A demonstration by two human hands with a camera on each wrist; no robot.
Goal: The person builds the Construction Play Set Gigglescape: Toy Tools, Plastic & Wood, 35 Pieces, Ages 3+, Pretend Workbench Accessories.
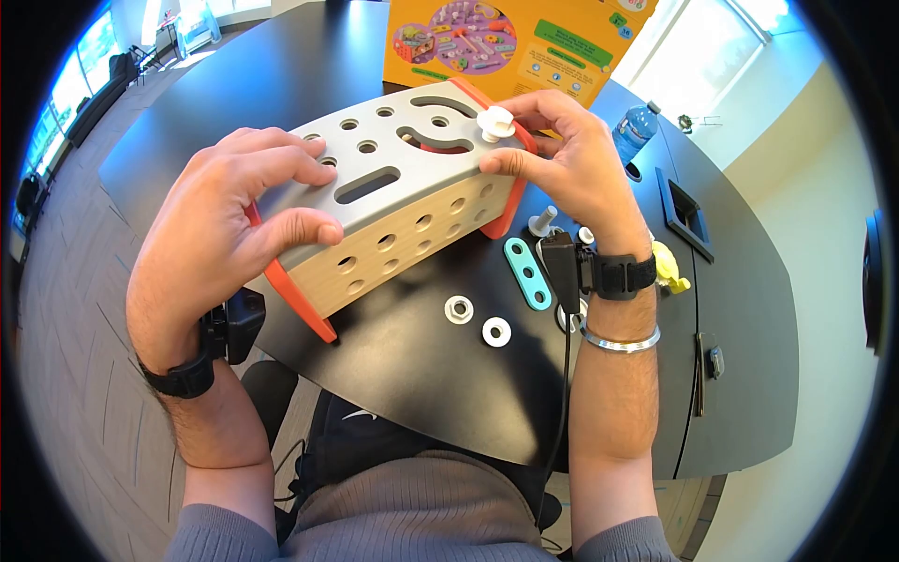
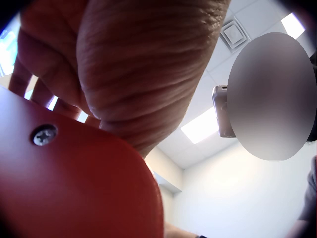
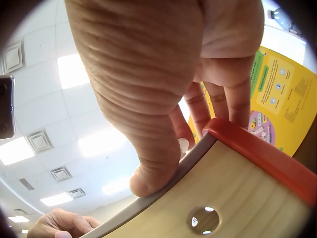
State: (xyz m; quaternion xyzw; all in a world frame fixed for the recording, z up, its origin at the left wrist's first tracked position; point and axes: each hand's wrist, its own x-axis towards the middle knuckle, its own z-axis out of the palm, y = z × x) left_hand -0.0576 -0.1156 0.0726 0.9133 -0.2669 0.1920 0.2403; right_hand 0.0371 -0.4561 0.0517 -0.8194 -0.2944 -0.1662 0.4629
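Observation:
A wooden toy workbench [image 1: 403, 239] with a grey slotted top and red end panels stands slanted between both hands. My left hand [image 1: 220, 201] holds its left end, fingers over the holed top and thumb along the near edge. In the left wrist view, the palm is close above the red end panel [image 2: 84, 173]. My right hand [image 1: 571, 155] grips the other end, its thumb pressing the top's near edge and its fingers beyond the red panel [image 3: 262, 158]. A white plastic bolt [image 1: 495, 123] sits upright on the top beside the right fingers.
On the dark table [image 1: 403, 375] lie two white nuts [image 1: 459, 310], a teal three-hole strip [image 1: 527, 273], a grey bolt [image 1: 542, 222] and a yellow piece [image 1: 667, 267]. A yellow printed box [image 1: 581, 47] stands behind, with a water bottle [image 1: 637, 129] to its right.

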